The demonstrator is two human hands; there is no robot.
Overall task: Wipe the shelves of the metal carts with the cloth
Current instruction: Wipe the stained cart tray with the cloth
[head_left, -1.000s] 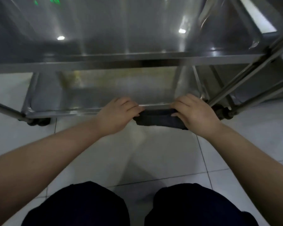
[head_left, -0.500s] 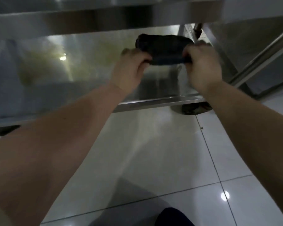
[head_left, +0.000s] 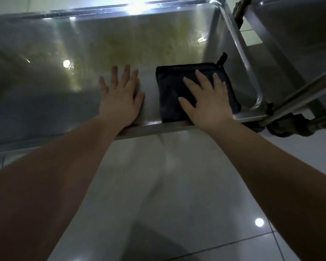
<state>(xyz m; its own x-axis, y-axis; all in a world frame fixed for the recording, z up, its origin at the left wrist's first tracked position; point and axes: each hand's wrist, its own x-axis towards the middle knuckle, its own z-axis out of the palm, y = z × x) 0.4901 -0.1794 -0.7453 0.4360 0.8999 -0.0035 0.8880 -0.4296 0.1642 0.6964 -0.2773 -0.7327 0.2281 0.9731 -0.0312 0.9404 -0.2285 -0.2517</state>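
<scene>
A folded dark cloth [head_left: 169, 87] lies flat on the cart's low metal shelf [head_left: 68, 95], near the shelf's right end and front rim. My right hand [head_left: 207, 102] presses flat on the cloth with its fingers spread. My left hand [head_left: 120, 97] rests flat on the bare shelf just left of the cloth, fingers apart, holding nothing. A yellowish smear covers the middle of the shelf behind both hands.
The cart's right corner post and caster wheel [head_left: 288, 125] stand at the right. A slanted metal tube [head_left: 309, 91] crosses in front of a second cart's shelf [head_left: 299, 34]. Glossy white floor tiles [head_left: 167, 185] lie below my arms.
Both hands had been holding the bunched cloth in the air over the shelf. The cloth now lies spread flat under my right hand, and my left hand has let go and moved onto the bare shelf.
</scene>
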